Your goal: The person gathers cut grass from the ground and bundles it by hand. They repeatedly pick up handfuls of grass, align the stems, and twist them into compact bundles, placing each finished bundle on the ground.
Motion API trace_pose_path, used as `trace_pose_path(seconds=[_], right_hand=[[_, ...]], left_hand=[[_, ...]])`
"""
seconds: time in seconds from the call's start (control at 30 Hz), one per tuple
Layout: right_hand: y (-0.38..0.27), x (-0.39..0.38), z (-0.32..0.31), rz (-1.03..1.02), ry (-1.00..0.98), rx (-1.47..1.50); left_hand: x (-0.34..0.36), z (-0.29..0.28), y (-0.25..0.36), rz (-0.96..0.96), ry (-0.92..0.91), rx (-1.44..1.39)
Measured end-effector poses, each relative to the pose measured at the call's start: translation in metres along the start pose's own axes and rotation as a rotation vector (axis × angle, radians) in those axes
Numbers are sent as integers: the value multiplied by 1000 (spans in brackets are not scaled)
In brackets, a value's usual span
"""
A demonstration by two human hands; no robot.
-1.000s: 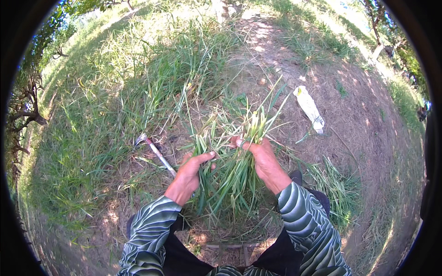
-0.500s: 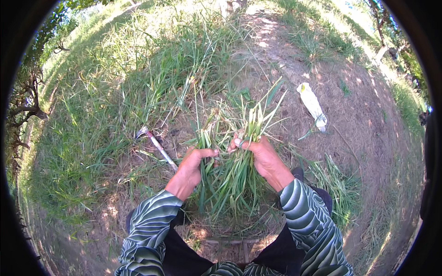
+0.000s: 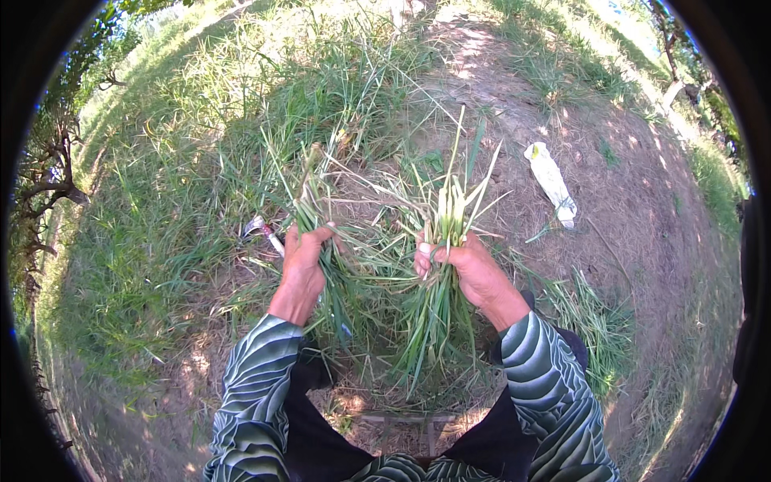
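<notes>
The left hand (image 3: 300,267) is curled round a grass bunch (image 3: 308,210) left of the frame's centre, the right hand (image 3: 475,271) closed about a pale-stemmed bundle (image 3: 452,210) right of centre, stray blades (image 3: 381,279) strung between, a tool (image 3: 261,227) lying centre-left, a white bag (image 3: 551,183) upper right!

An outdoor place is shown by tall grass (image 3: 169,241) spread across the left, brown ground (image 3: 622,189) exposed on the right, and leafy trees (image 3: 60,100) seen along both sides.
</notes>
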State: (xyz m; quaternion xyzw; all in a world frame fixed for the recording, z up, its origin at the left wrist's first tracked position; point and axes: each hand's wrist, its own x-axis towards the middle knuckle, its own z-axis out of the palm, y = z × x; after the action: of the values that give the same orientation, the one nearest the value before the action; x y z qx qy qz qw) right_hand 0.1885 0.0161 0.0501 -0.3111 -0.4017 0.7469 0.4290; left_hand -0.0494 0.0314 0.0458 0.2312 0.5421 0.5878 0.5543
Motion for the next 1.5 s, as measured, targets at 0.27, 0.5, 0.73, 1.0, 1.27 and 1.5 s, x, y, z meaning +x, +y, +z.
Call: trace_pose_path(seconds=[0.27,0.5,0.73,1.0,1.27,1.5], right_hand=[[-34,-3,-54,-157,497,75],[-42,-8,-91,-339,838,87],[-35,3,-92,-413,903,18],[-16,6,-20,-150,507,-81],[9,6,6,-79,373,-104],[24,8,0,-81,403,-44]], left_hand=[[35,-61,39,209,160,-47],[51,-110,63,338,375,-79],[41,-107,70,321,267,-9],[-9,-16,24,-32,-202,111],[-28,14,-6,-156,-312,104],[-37,25,-18,-185,-326,188]])
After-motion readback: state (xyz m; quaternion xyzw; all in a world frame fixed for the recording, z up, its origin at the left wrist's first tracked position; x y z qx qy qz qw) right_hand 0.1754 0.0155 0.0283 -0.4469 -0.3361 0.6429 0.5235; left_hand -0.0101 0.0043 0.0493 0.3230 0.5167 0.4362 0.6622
